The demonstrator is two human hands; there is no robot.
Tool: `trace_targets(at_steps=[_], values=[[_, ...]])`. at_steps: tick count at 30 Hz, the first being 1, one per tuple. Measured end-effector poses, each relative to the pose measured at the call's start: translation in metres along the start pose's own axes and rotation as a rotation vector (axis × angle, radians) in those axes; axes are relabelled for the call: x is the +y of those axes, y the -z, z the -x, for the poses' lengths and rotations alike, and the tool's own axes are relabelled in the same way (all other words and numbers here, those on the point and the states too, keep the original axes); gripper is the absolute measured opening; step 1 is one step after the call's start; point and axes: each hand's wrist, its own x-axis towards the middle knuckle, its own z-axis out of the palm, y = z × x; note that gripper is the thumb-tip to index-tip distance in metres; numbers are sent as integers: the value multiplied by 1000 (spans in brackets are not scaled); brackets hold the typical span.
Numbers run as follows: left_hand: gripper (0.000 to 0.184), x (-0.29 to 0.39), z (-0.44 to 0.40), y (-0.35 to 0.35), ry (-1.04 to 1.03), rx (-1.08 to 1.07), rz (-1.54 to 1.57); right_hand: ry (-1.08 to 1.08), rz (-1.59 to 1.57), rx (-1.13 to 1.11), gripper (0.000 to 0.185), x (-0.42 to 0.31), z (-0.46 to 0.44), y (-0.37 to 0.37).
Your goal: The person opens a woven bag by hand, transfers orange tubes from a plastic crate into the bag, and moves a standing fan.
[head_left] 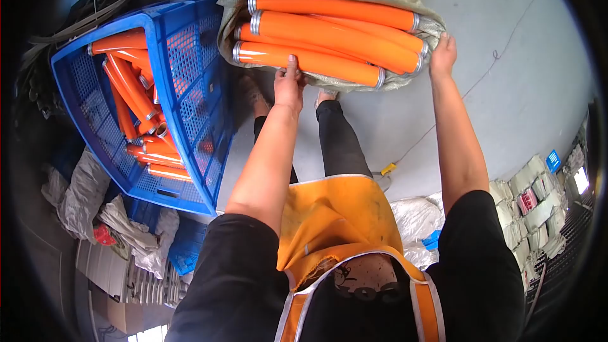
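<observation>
A grey-green woven sack, its side laid open, holds several glossy orange tubes with silvery metal ends, lying side by side. My right hand grips the right edge of the sack near the tube ends, fingertips on the fabric. At the near edge, my left hand is closed round the sack's border, with its thumb up against the nearest tube. The fingers under the sack are hidden.
Left of the sack stands a blue plastic crate with more orange tubes inside. White packed bundles are stacked at the right. A thin cord crosses the grey floor. Pale plastic bags lie behind me.
</observation>
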Motion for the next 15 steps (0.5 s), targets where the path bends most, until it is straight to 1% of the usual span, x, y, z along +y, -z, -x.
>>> trace_targets(at_steps=[1,3,4,5,7,8,9,10,11,13,14,15], values=[[46,1,2,2,1,2,-2,-2,0,-1,36,4,2,10],[41,3,4,-1,-17,-82,87,-83,191,-32,34,22,-10,39],[41,5,2,-7,-23,-92,92,-168,246,-7,33,33,-18,41],[40,5,1,-11,-32,-117,128,-162,243,-3,33,15,-15,41],[39,-1,6,-14,-30,-132,162,76,-54,-256,33,-12,3,45],[37,-4,6,-18,-80,-107,156,75,-49,-256,33,-1,-4,51],[35,-6,7,-21,-130,-84,152,-41,-198,-167,33,14,-17,61],[30,-8,6,-21,-196,-98,179,-153,-348,-76,34,7,-21,69],[30,-8,5,-20,-198,-103,184,-145,-348,-74,34,1,-19,70],[25,-5,7,-13,-153,-17,130,-187,-390,-119,33,-15,-6,74],[18,3,14,-10,-147,-15,121,-116,-314,-280,32,-24,-6,82],[18,7,24,-6,-147,-15,123,-114,-314,-281,32,-34,-8,90]])
